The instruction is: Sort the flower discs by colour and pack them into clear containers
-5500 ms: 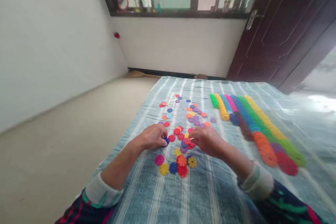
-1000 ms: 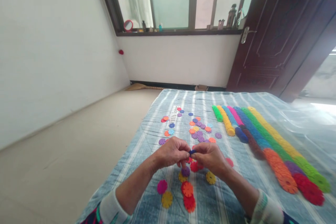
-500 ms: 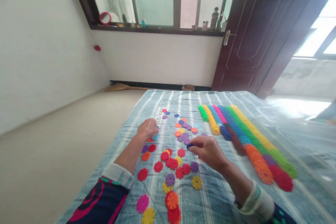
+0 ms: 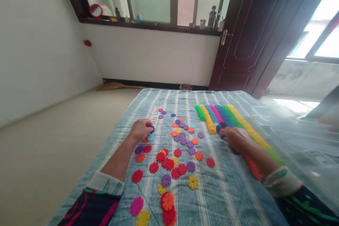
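Observation:
My left hand [image 4: 141, 129] is closed in a pinch on a dark blue notched plastic disc [image 4: 153, 129], just above a light blue disc [image 4: 150, 137] on the bed cover. My right hand [image 4: 236, 138] pinches a dark blue disc [image 4: 222, 136] at the near end of a short dark blue row [image 4: 218, 128]. It hides much of the brown and orange rows beneath it. Loose red, purple, orange and yellow discs lie scattered between my hands, among them a yellow disc [image 4: 193, 182] and a magenta disc [image 4: 137, 206].
Rows of overlapping discs sorted by colour lie at the right, including a yellow row [image 4: 211, 127] and a green row [image 4: 200, 113]. A clear plastic box [image 4: 296, 141] stands beyond my right arm. The striped cover [image 4: 217, 201] ends at the left above the floor.
My right hand has moved right, from the scattered discs to the dark blue row, carrying a dark blue disc. My left hand stays near the same discs. The view has shifted slightly.

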Action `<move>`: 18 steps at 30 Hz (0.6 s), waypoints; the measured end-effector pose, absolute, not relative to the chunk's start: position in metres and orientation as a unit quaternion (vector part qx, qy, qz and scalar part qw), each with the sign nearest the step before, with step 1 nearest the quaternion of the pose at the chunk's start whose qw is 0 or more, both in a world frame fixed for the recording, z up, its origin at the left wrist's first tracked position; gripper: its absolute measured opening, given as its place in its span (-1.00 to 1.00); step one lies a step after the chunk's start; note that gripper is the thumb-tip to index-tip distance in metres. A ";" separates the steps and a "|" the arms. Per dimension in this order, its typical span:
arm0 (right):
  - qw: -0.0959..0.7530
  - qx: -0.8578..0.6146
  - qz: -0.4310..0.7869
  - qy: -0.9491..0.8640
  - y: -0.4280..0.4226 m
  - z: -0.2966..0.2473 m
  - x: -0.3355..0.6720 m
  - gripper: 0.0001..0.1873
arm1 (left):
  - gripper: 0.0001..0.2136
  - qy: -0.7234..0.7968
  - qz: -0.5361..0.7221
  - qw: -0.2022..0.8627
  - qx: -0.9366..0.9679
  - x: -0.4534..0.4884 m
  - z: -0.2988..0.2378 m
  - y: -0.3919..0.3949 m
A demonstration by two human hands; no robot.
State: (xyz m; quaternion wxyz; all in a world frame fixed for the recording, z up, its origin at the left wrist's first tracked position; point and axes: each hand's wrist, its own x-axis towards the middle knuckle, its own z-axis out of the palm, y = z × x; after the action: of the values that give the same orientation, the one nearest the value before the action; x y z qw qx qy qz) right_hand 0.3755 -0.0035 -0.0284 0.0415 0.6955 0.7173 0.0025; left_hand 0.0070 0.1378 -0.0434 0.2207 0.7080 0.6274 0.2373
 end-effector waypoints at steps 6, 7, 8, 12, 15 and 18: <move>0.070 0.682 0.046 0.726 -0.003 -0.043 0.381 -0.80 | -0.92 0.644 0.277 0.267 0.662 -0.006 -0.039 0.129; 0.069 0.683 0.052 0.726 -0.003 -0.044 0.383 -0.82 | -0.93 0.648 0.281 0.267 0.656 -0.011 -0.037 0.129; 0.064 0.684 0.058 0.725 -0.004 -0.045 0.384 -0.83 | -0.94 0.651 0.287 0.268 0.650 -0.016 -0.035 0.130; 0.038 0.702 0.088 0.706 -0.008 -0.044 0.382 -0.81 | -0.94 0.658 0.348 0.282 0.605 -0.031 -0.028 0.129; 0.004 0.709 0.098 0.699 -0.012 -0.041 0.369 -0.86 | -0.95 0.655 0.378 0.298 0.582 -0.029 -0.024 0.127; -0.056 0.670 0.070 0.737 -0.017 -0.038 0.346 -0.86 | -0.96 0.650 0.384 0.303 0.582 -0.018 -0.024 0.126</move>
State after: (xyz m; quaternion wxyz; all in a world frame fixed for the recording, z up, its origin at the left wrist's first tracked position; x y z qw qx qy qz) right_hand 0.3456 -0.0168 -0.0380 -0.0561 0.6696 0.7373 0.0698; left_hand -0.0181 0.1262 -0.0239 0.3027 0.5816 0.6502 0.3840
